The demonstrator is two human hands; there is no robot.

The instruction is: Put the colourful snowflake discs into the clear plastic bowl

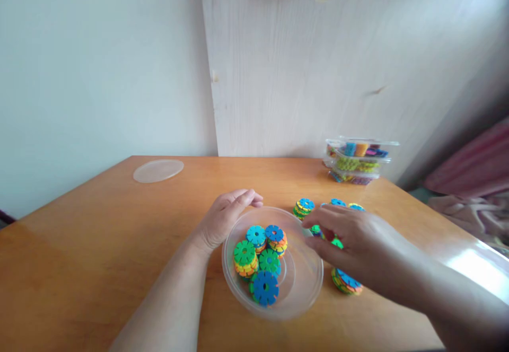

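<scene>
A clear plastic bowl (pixel 302 288) sits on the wooden table (pixel 99 267) and holds several stacks of colourful snowflake discs (pixel 260 259). My left hand (pixel 226 217) curls round the bowl's far left rim. My right hand (pixel 350 238) reaches over the loose stacks to the right of the bowl, its fingers closed around a stack of discs (pixel 318 231) that is mostly hidden. More stacks (pixel 304 207) stand behind it, and one stack (pixel 347 282) lies below my right hand.
A clear round lid (pixel 158 170) lies at the table's far left. Stacked clear boxes of coloured pieces (pixel 360 161) stand at the back right against a pale wood panel (pixel 318 66). Pink cloth (pixel 473 166) shows beyond the table's right edge.
</scene>
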